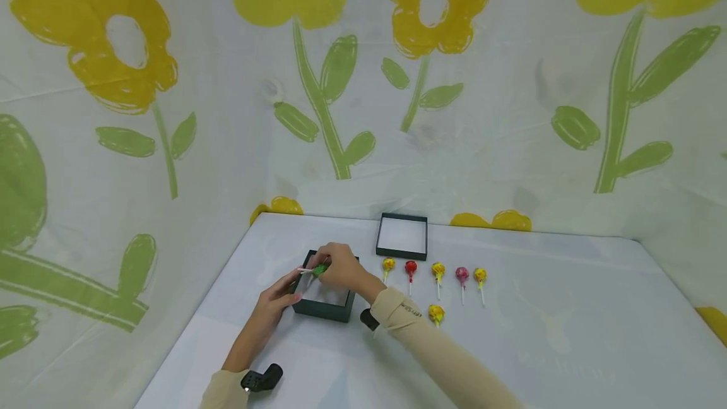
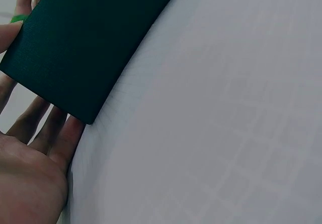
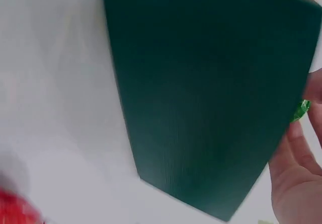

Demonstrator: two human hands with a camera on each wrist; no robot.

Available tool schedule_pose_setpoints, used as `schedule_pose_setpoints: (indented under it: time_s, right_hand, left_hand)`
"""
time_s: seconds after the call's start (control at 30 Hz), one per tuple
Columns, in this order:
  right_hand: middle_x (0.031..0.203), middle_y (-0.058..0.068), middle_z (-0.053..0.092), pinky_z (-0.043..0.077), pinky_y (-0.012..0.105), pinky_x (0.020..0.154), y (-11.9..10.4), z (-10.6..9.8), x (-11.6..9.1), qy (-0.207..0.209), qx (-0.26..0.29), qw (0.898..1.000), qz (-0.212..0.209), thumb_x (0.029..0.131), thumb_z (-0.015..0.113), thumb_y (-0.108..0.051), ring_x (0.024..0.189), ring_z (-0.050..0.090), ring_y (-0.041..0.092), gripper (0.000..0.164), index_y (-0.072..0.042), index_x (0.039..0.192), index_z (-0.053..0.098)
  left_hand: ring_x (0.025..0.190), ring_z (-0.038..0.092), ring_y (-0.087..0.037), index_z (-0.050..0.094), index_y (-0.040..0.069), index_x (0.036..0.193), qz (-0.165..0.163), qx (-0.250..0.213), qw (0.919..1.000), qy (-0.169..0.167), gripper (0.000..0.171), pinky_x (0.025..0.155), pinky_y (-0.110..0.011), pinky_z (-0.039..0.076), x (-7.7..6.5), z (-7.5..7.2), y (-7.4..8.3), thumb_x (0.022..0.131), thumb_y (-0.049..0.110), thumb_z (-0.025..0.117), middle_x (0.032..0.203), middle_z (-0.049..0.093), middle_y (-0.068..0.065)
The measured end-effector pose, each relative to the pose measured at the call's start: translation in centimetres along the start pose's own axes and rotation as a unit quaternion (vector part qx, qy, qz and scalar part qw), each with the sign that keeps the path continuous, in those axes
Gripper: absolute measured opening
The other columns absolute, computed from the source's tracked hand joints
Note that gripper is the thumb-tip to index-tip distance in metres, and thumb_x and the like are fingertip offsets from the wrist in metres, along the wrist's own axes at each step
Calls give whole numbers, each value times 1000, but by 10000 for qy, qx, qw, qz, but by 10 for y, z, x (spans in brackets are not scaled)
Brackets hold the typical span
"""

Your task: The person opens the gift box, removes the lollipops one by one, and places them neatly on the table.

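A dark green open box (image 1: 322, 310) with a pale inside stands on the table. My left hand (image 1: 271, 305) holds it at its near left corner, the thumb by the rim and the fingers along the outer left side; the left wrist view shows those fingers (image 2: 50, 126) partly hidden behind the box. Above the box opening, my right hand (image 1: 339, 267) pinches a green-wrapped lollipop (image 1: 319, 270), its white stick pointing left toward the left fingertips. In the right wrist view the box wall covers most of that lollipop (image 3: 301, 110). The box's far inside is hidden by the right hand.
A shallow dark green lid (image 1: 401, 254) with a white inside lies behind, right of the box. Several lollipops form a row on the right, among them a red one (image 1: 411, 267) and a pink one (image 1: 462, 274). A yellow lollipop (image 1: 436, 314) lies nearer, beside the right forearm.
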State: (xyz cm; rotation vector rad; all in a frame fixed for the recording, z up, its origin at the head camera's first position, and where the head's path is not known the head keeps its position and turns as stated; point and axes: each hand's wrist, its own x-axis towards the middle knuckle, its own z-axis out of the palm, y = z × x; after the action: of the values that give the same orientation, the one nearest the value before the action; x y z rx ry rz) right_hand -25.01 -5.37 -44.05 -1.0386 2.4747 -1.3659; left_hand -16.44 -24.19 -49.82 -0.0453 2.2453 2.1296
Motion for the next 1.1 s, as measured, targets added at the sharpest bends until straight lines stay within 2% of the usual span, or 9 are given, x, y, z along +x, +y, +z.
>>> schedule_pose_setpoints:
  time_s: [0.1, 0.23, 0.47, 0.83, 1.1]
  right_hand:
    - [97, 4, 63, 50, 20, 72, 0, -9, -2, -8, 105, 9999, -12, 72, 67, 9, 88, 60, 13, 23, -2, 91, 70]
    - [96, 4, 63, 51, 22, 75, -2, -22, -9, 22, 119, 9999, 1, 73, 67, 9, 90, 61, 17, 22, 1, 94, 70]
    - [92, 0, 61, 51, 21, 67, -3, -44, -20, 107, -168, 9997, 106, 74, 68, 7, 86, 59, 14, 20, -8, 88, 69]
    - [91, -1, 60, 52, 20, 68, -11, -65, -40, 141, -266, 9992, -249, 74, 66, 10, 85, 59, 13, 22, -8, 87, 68]
    - [91, -2, 59, 55, 27, 71, -10, -77, -55, 192, -332, 9986, -362, 76, 67, 8, 82, 58, 11, 20, -8, 87, 68]
  left_hand:
    - [141, 19, -25, 41, 8, 143, 69, 13, 10000, -53, 56, 111, -43, 19, 1, 0, 0, 90, 7, 58, 151, 31, -8]
    - [141, 19, -23, 43, 10, 142, 83, 13, 9999, -95, 53, 112, -43, 18, 0, 0, -1, 91, 9, 58, 151, 32, -5]
    - [142, 16, -24, 42, 9, 142, 108, 4, 9999, -79, 53, 113, -45, 16, 0, 1, 1, 91, 8, 57, 152, 29, -6]
    - [142, 17, -21, 44, 14, 142, 242, 287, 9993, -49, 51, 112, -40, 17, -2, 1, 2, 92, 12, 57, 151, 31, -3]
    - [142, 18, -21, 42, 12, 143, 311, 414, 9986, -63, 52, 112, -40, 17, -3, 4, 5, 93, 11, 56, 151, 31, -3]
